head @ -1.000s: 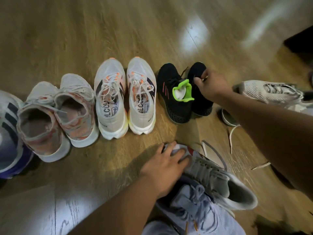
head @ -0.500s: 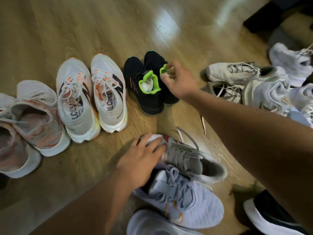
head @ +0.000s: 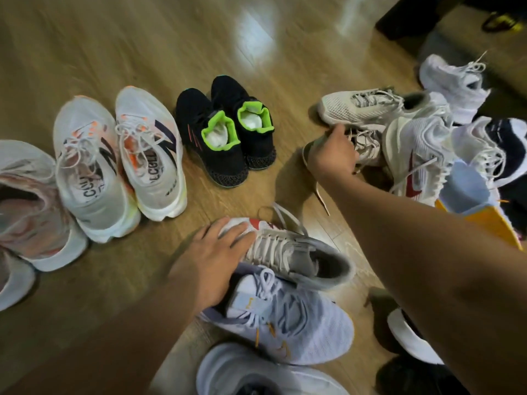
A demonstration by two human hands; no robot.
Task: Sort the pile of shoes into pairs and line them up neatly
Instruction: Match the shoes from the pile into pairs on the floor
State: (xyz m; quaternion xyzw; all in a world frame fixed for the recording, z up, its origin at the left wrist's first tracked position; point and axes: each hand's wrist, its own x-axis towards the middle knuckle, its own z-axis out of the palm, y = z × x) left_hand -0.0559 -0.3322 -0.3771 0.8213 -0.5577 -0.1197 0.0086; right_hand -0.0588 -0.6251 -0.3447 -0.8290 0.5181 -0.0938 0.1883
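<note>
- With the left hand (head: 216, 252): lying flat, fingers straight and spread, on the toe of the white and grey lace-up shoe with a red patch (head: 299, 252); pressing, not gripping.
- With the right hand (head: 332, 155): reaching into the pile, fingers curled over the front of a cream mesh lace-up shoe (head: 368, 143); looks like a grip, though hard to be sure with the fingers hidden behind the hand.
- Just past it and touching: a second cream mesh shoe (head: 350, 105), most likely the mate.
- Done, in a row on the brown wooden floor (head: 142, 38): the pair of black knit shoes with bright green lining (head: 196, 118), side by side; next to them the pair of white running shoes with orange marks (head: 148, 155); then pink and white shoes (head: 34, 212) at the left edge, partly cut off.
- Not yet sorted, heaped on the right: a white shoe with a red mark (head: 413, 155), a plain white shoe (head: 453, 81), a white and dark blue shoe (head: 502, 138), a light blue shoe with a yellow sole (head: 470, 189).
- Loose near the body: a pale blue knit shoe (head: 285, 317), another pale shoe (head: 256, 372), a black shoe with a white sole (head: 410, 337).
- About three pairs lined up; probably more than half left to match.
- Likely next: bringing the two cream shoes over beside the black pair.
</note>
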